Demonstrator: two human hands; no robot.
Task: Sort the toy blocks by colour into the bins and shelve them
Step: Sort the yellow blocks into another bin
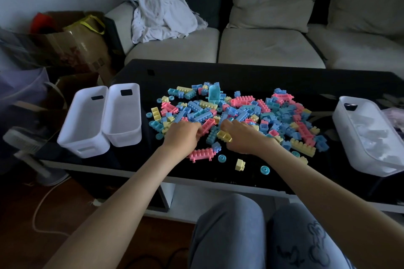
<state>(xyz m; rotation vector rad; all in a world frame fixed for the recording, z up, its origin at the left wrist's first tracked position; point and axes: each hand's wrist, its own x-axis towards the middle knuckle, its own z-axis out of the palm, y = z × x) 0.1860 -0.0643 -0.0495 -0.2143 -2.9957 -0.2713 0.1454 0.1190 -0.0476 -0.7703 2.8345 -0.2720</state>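
blocks (pixel 240 111) in pink, blue and yellow lie in a loose heap across the middle of a black table (pixel 251 76), none of them in a bin. the left hand (pixel 181 135) is at the near left edge of the heap, knuckles up and fingers curled down among the pieces. its tips are hidden, so i cannot tell whether it has hold of anything. the right hand (pixel 242 135) is just beside it, the two hands close but apart, fingers curled as well. a yellow block (pixel 224 136), hollow side up and tilted, is pinched at its thumb side.

a long pink block (pixel 201 154) lies by the left wrist. nearer the table's front edge are a small yellow piece (pixel 240 164) and two blue wheels (pixel 222 158), clear of the heap.

two white bins (pixel 105 116) stand side by side, touching, on the left of the table, well apart from the heap. a third bin (pixel 345 124) sits at the right edge with something pale in it that is too washed out to make out.

behind the table is a light sofa (pixel 262 48) with a crumpled white cloth (pixel 161 15) on its left seat. a brown bag (pixel 83 43) stands to the left of the sofa, and a fan (pixel 24 142) on the floor below it.
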